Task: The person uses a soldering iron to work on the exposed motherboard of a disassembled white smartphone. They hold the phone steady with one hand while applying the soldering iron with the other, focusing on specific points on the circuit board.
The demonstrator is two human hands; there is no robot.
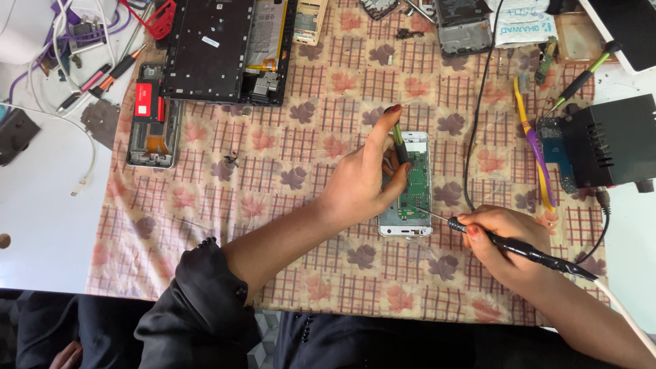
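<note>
A small opened white phone (408, 225) lies on the patterned cloth (287, 178), its green circuit board (415, 195) exposed. My left hand (362, 181) rests on the phone's left side and grips a thin dark tool with a green band (398, 143) over the board. My right hand (509, 242) holds a black soldering iron (526, 251) like a pen. Its metal tip (432, 215) points left and touches the lower part of the board.
A black soldering station (611, 140) stands at the right with a toothbrush (533, 137) beside it. A disassembled laptop-like black frame (225, 48), an opened phone with a red part (152, 116), screwdrivers (102, 78) and cables (61, 41) lie at the back and left.
</note>
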